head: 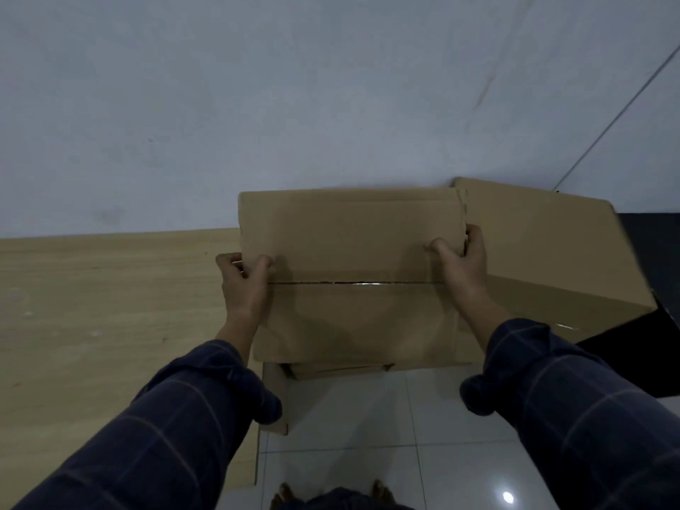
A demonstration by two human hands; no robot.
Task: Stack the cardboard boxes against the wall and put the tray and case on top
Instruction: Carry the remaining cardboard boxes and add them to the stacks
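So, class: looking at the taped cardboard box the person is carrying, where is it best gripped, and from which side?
Grip the taped box by its two short side edges, one hand from each side, as the left hand and right hand do here. It is wide and flat-topped, with no handles showing, so thumbs on top and fingers curled round the edges should keep it level.

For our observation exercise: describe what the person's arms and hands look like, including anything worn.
Both arms wear dark navy long sleeves with a thin, pale windowpane check, cuffs rolled up below the wrists. The left hand and right hand are bare: no gloves, rings or watch visible.
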